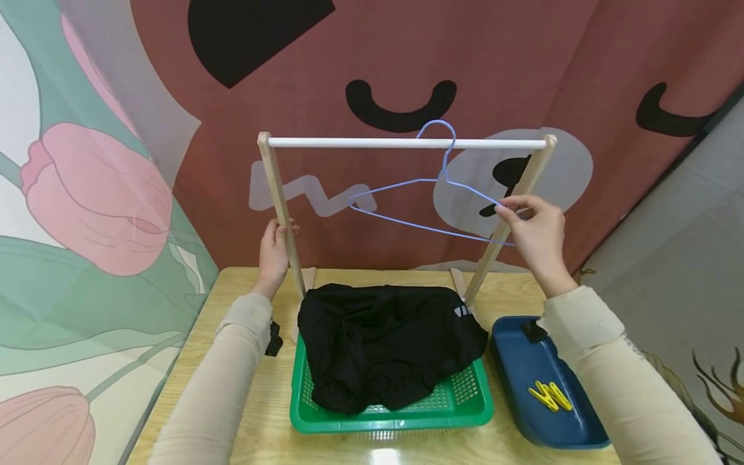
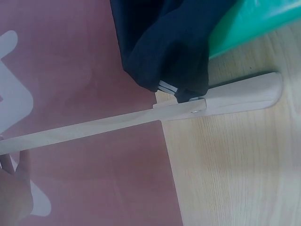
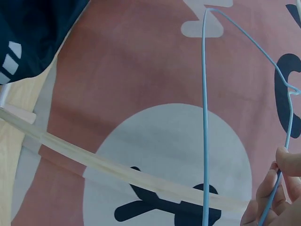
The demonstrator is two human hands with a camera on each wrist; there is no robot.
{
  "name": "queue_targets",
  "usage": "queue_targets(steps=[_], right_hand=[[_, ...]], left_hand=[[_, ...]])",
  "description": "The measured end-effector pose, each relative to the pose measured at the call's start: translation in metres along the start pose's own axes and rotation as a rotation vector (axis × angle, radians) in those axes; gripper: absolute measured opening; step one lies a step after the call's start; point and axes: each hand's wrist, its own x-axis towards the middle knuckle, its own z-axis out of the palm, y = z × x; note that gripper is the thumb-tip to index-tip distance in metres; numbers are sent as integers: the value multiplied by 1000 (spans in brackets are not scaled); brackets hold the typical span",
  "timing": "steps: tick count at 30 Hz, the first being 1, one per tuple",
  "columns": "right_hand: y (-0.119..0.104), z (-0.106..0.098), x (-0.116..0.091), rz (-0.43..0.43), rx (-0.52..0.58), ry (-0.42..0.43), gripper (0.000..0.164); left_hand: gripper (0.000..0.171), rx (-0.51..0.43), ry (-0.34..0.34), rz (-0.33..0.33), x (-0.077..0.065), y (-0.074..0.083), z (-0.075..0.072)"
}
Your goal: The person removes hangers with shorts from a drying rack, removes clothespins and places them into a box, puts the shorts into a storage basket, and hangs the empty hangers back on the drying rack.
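A blue wire hanger [image 1: 424,226] is at the white rail [image 1: 349,143] of a small wooden rack, its hook arching over the rail. My right hand [image 1: 537,232] pinches the hanger's right shoulder between thumb and fingers, also seen in the right wrist view, where the hand [image 3: 277,193] is partly cut off. At the rack's left post [image 1: 279,206], my left hand [image 1: 274,253] holds the wood; only part of that hand [image 2: 14,188] shows in the left wrist view. Black folded clothing [image 1: 389,342] lies heaped in a green basket [image 1: 395,423] below the rail.
Right of the basket stands a blue tray [image 1: 523,407] with several yellow clothespins [image 1: 550,395] in it. The rack's right post [image 1: 485,265] rises behind the tray. Everything rests on a wooden table [image 1: 256,400], with a printed curtain [image 1: 349,51] behind it.
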Motion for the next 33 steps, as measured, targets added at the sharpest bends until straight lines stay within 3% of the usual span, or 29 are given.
queue_targets(steps=[5,11,17,26,30,33], right_hand=[[5,2,-4,21,-44,-41,26],[9,3,-9,27,-48,-75,25],[13,4,-10,4,-19,-119,24],[22,6,-16,-84,-15,-201,21],[22,8,-23,-116,-22,-206,20],[21,7,-30,-151,-30,-192,20]], left_hand=[[45,-16,18,19,10,-21,-1],[49,2,29,51,11,-27,1],[49,-3,33,70,9,-26,3],[50,87,67,53,4,-21,5],[45,64,11,35,-4,-5,0],[47,82,-48,24,-6,-2,-4]])
